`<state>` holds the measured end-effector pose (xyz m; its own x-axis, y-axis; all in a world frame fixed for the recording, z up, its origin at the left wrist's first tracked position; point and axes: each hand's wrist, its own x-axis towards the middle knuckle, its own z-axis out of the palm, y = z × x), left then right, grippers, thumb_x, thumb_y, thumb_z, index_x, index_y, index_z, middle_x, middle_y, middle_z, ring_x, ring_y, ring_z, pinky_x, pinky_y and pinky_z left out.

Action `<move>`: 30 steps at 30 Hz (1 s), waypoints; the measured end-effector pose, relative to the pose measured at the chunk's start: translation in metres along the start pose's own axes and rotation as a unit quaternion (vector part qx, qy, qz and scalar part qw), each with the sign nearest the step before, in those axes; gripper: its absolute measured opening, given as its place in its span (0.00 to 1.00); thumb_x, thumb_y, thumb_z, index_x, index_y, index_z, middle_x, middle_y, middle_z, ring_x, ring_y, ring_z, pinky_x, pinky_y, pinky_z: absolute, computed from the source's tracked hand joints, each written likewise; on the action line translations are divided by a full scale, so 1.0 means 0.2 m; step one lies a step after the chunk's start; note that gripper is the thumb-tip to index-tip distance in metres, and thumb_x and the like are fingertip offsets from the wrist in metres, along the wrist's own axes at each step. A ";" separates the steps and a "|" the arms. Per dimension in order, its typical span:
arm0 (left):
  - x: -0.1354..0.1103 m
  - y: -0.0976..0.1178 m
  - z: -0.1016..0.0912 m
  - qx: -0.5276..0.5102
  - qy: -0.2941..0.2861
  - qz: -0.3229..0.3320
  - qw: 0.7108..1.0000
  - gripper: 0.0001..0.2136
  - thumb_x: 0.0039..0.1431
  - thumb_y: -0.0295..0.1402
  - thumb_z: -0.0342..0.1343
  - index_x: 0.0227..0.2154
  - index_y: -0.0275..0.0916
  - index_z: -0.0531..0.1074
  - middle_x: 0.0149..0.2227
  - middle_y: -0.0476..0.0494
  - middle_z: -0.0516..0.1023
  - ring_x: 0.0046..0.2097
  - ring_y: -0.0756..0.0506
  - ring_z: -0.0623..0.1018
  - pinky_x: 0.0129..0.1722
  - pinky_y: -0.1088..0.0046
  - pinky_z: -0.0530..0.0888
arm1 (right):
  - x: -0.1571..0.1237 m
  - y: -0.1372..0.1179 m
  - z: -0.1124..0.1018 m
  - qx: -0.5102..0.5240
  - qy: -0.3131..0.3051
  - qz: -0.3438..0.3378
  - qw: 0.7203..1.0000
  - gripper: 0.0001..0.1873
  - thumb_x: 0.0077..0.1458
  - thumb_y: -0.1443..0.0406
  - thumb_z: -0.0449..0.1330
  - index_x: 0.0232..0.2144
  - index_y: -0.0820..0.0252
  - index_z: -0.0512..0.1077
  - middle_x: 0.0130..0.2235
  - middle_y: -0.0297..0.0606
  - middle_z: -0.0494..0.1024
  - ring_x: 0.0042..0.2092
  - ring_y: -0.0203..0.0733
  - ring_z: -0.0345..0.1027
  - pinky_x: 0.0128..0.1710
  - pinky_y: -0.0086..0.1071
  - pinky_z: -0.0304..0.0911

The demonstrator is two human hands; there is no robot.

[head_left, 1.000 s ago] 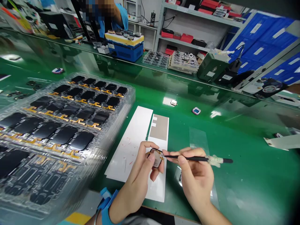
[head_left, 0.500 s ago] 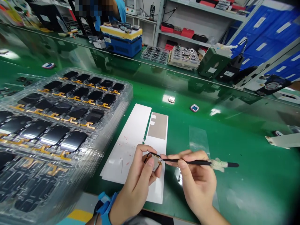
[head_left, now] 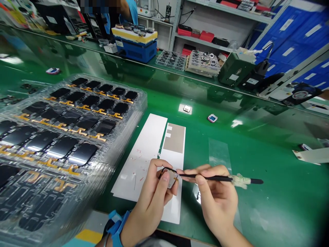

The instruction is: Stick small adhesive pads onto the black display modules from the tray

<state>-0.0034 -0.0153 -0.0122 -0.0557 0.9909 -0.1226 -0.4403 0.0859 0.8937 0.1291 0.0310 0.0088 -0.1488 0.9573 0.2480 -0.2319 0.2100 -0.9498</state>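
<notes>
Between the thumb and fingers of my left hand (head_left: pixel 155 193) is a small watch screen (head_left: pixel 170 181), its grey back facing up, with a dark rim and a bit of gold flex cable. My fingers cover part of it. My right hand (head_left: pixel 216 192) pinches a slim black pointed tool (head_left: pixel 218 178) with pale tape wound round its rear part. The tool's tip meets the right edge of the screen, near the gold cable. Under my left hand lie white sheets (head_left: pixel 144 144), one bearing a grey-brown adhesive panel (head_left: pixel 174 138).
Stacked clear trays (head_left: pixel 138 106) of black screens with gold cables fill the left side. A clear film strip (head_left: pixel 218 151) and a small watch case (head_left: pixel 212 118) lie on the green table (head_left: pixel 269 164). A blue box (head_left: pixel 138 48) stands behind, near another person.
The view has shifted very slightly. Both hands keep their grip, and the tool's tip stays at the screen's edge.
</notes>
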 end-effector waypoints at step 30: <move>0.04 -0.01 0.05 0.477 -0.238 0.122 0.837 0.06 0.70 0.27 0.40 0.41 0.42 0.61 0.34 0.44 0.75 0.34 0.42 0.77 0.30 0.68 0.70 | -0.27 0.06 -0.34 -0.209 0.099 0.076 0.970 0.03 0.59 0.66 0.61 0.37 0.55 0.71 0.37 0.34 0.72 0.31 0.34 0.77 0.34 0.28 0.76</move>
<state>0.0059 -0.0071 -0.0097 0.4238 0.9005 0.0969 0.4608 -0.3065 0.8329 0.1994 -0.0051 -0.0286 0.0462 0.9941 0.0978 0.1940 0.0871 -0.9771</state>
